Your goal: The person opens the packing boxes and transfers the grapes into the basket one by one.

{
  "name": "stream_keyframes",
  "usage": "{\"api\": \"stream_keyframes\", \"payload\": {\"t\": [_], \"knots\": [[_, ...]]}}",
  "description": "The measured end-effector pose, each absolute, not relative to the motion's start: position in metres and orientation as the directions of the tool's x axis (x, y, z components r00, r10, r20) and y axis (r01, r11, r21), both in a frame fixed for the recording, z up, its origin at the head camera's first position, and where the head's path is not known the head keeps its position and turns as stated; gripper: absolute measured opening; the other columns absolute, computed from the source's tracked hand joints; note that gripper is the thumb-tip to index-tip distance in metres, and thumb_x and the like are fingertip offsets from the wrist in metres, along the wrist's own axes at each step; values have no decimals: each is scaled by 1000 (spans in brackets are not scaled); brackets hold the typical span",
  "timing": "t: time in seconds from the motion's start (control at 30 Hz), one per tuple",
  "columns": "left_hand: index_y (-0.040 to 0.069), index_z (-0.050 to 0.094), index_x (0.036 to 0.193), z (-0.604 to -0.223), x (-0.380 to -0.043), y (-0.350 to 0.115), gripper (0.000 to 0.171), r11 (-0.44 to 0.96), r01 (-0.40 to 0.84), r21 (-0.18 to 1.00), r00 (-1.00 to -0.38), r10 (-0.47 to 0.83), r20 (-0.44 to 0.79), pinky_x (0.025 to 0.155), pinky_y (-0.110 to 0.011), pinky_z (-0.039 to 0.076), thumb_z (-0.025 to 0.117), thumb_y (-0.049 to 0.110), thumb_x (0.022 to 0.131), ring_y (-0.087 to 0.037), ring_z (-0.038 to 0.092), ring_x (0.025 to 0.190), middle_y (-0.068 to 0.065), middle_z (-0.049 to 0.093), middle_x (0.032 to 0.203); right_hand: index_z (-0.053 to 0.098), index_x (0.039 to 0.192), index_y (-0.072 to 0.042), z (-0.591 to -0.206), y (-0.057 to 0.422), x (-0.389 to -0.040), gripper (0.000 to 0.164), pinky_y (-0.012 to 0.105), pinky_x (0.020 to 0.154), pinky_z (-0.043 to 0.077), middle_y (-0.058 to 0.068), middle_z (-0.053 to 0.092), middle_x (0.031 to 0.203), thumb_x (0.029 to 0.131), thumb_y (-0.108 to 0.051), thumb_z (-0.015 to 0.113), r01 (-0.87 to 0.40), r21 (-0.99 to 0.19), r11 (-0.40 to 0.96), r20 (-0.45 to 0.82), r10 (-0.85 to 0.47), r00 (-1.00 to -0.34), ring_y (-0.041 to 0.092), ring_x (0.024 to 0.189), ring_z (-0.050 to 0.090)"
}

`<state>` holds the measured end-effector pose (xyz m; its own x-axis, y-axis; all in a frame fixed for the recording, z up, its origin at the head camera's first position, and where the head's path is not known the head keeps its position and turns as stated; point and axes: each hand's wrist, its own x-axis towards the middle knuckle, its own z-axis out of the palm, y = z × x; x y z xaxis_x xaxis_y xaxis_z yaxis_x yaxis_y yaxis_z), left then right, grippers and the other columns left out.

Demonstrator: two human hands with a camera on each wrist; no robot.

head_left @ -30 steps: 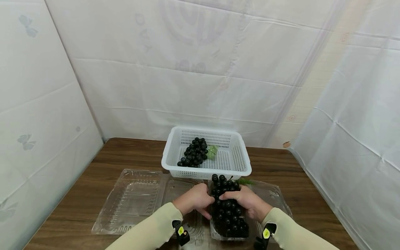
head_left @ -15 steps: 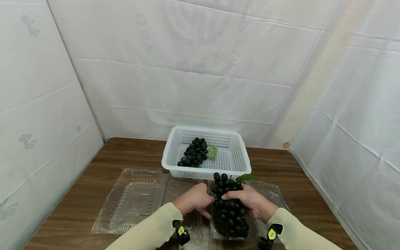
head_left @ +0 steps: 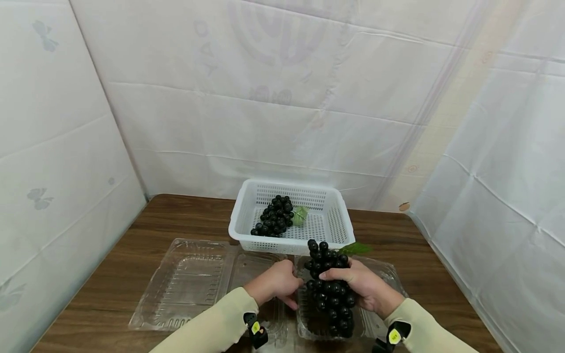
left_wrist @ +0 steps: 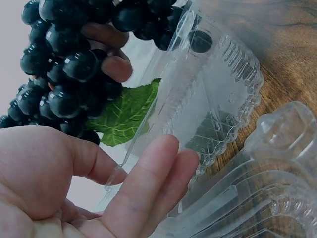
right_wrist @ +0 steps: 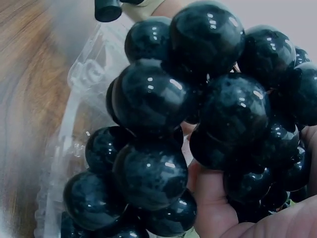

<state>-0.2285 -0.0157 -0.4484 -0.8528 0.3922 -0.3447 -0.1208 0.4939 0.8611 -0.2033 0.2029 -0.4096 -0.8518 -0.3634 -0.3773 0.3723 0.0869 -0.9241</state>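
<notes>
In the head view my right hand (head_left: pixel 371 289) grips a bunch of dark grapes (head_left: pixel 333 299) with a green leaf (head_left: pixel 355 248) at its top. The bunch is held over a clear plastic clamshell container (head_left: pixel 304 321). My left hand (head_left: pixel 280 284) pinches that container's left wall. The left wrist view shows the thumb on one side of the clear wall (left_wrist: pixel 148 116) and two fingers (left_wrist: pixel 158 163) on the other. Grapes (right_wrist: pixel 153 94) fill much of the right wrist view, with fingers curled in behind them.
A white perforated basket (head_left: pixel 328 215) stands at the back, holding another grape bunch (head_left: pixel 275 215) with a pale green leaf (head_left: pixel 299 215). To the left lies a second clear clamshell (head_left: pixel 190 284), opened out on the wooden table (head_left: pixel 176 215). Pale sheets (head_left: pixel 273 122) hang behind and on both sides.
My right hand has drawn the grape bunch up and to the right, uncovering more of the container's inside. The left hand has stayed at the container's wall.
</notes>
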Motion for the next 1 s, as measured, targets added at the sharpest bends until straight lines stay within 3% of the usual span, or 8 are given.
{"api": "stream_keyframes", "payload": {"t": [0.3,0.53,0.77,1.0], "knots": [[16,40,60,-448,-228,-16,46,506,-104,856,-849,404,-342,58,-37,62,62,9,100,-25,72,55,-10,59,60,38,147,-6,-396,209,-202,67,50,89,61,11,64,124,91,-20,72,364,-928,79,-368,-353,-860,26,103,71],[16,39,58,-447,-228,-17,48,507,-98,856,-842,416,-343,58,-38,62,61,9,101,-23,71,53,-23,70,74,39,146,-5,-388,212,-201,65,48,89,61,10,67,120,92,-20,72,361,-930,69,-361,-356,-862,26,102,72],[19,33,54,-446,-228,-17,55,523,-71,849,-846,420,-330,57,-35,61,61,9,101,-21,69,50,-16,68,63,33,151,-5,-378,215,-201,70,49,89,61,10,67,123,93,-20,71,342,-937,66,-342,-372,-863,26,103,72],[19,34,53,-447,-228,-17,56,525,-64,849,-843,427,-327,56,-34,61,62,9,101,-18,68,49,-14,69,63,42,142,-6,-369,215,-206,57,48,87,62,8,70,116,94,-19,70,324,-945,46,-317,-379,-870,26,100,74]]}}
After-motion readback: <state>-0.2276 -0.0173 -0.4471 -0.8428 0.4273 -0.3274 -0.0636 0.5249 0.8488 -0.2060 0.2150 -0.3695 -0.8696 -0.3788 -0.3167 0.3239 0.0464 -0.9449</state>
